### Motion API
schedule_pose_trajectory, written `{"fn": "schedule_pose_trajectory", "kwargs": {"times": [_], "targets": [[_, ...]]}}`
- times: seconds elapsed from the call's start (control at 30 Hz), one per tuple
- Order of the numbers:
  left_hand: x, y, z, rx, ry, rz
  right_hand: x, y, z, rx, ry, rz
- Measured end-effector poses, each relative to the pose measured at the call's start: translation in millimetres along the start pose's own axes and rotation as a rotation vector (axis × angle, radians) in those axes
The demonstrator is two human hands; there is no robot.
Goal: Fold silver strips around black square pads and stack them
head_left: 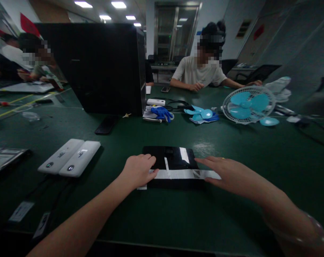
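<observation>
A flat black case (175, 160) lies on the green table in front of me. A long white strip with fine markings (183, 174) runs across it, and a short white strip crosses near its middle. My left hand (139, 169) grips the case's left end with bent fingers, its thumb on the long strip. At the right end, my right hand (223, 173) has its fingers stretched out and apart, touching the case's edge and the strip's end. A white patch (184, 155) sits on the upper right of the case. What lies under my left palm is hidden.
Two white power banks (80, 159) with cables lie to the left. Beyond them are a black phone (106, 125) and a big black computer case (97, 67). Blue gloves (162, 113), blue fan blades (200, 113) and a fan (247, 104) lie farther back. A person (200, 71) sits opposite.
</observation>
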State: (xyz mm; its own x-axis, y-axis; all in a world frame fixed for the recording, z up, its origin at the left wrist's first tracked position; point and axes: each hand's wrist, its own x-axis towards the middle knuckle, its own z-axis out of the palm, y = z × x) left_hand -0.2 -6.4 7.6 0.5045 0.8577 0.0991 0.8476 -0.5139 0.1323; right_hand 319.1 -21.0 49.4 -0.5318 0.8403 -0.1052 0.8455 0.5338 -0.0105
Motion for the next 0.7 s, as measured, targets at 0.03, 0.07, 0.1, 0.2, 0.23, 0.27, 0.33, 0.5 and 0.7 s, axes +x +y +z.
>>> {"fn": "schedule_pose_trajectory", "kwargs": {"times": [0.03, 0.07, 0.1, 0.2, 0.23, 0.27, 0.33, 0.5, 0.7], "targets": [[0, 0, -0.3, 0.003, 0.002, 0.002, 0, 1, -2, -0.012, 0.031, 0.005], [0, 0, -0.7, 0.0, -0.001, 0.002, 1, 0, -4, -0.026, 0.072, -0.004], [1, -1, -1.2, -0.007, -0.006, -0.001, 2, -4, -5, -0.035, 0.117, -0.026], [1, -2, -2.9, -0.044, -0.001, -0.009, 11, -27, -3, -0.02, 0.187, -0.164], [1, -3, -3.4, -0.055, 0.012, -0.015, 14, -36, -1, 0.0, 0.183, -0.229], [1, -3, -3.8, -0.066, 0.028, -0.025, 17, -44, 3, 0.024, 0.173, -0.295], [1, -5, -4.2, -0.09, 0.056, -0.06, 22, -58, 11, 0.08, 0.151, -0.412], [5, -14, 0.0, -0.303, 0.158, -0.18, 28, -69, 22, 0.189, 0.104, -0.491], [15, -32, 11.9, -1.012, 0.319, -0.312, 29, -76, 18, 0.175, 0.108, -0.494]]}}
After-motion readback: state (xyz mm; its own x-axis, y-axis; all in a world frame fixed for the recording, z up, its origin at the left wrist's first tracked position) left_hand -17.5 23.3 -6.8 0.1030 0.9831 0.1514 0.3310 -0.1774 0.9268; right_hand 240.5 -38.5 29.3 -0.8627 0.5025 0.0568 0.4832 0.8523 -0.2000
